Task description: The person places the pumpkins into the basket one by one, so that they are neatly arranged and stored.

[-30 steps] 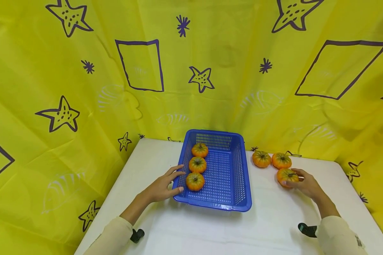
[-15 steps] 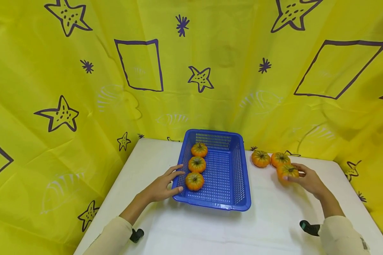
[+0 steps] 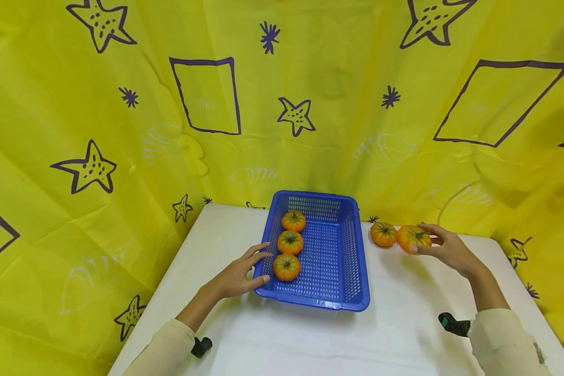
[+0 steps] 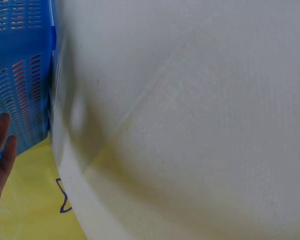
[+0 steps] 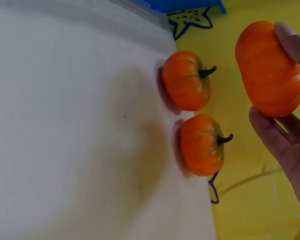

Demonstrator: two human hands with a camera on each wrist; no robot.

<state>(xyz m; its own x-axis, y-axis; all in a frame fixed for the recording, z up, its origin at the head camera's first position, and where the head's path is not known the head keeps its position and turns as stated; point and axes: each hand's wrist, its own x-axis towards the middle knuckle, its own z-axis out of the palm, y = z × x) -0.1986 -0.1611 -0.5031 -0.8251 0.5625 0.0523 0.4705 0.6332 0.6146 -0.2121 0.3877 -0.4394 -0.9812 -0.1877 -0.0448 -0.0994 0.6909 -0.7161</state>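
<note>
My right hand (image 3: pixel 451 254) grips a small orange pumpkin (image 3: pixel 412 239) between thumb and fingers. The right wrist view shows this pumpkin (image 5: pixel 267 70) raised off the table. Two more pumpkins rest there, one nearer the basket (image 5: pixel 185 82) and one beside it (image 5: pixel 201 145). In the head view the held pumpkin covers the second of these. My left hand (image 3: pixel 237 275) lies with spread, relaxed fingers at the left rim of a blue plastic basket (image 3: pixel 310 303). Inside the basket, a row of three pumpkins runs along the left wall, the middle one (image 3: pixel 290 243) between its neighbours.
A white-covered table (image 3: pixel 282 344) carries everything. Yellow cloth (image 3: pixel 329 151) with starfish drawings hangs behind and along both sides. Small black devices stick out at the left wrist (image 3: pixel 201 347) and the right wrist (image 3: pixel 453 325).
My right hand has lifted its pumpkin off the table and moved it toward the back, over another pumpkin in the head view. The left hand and basket stay put.
</note>
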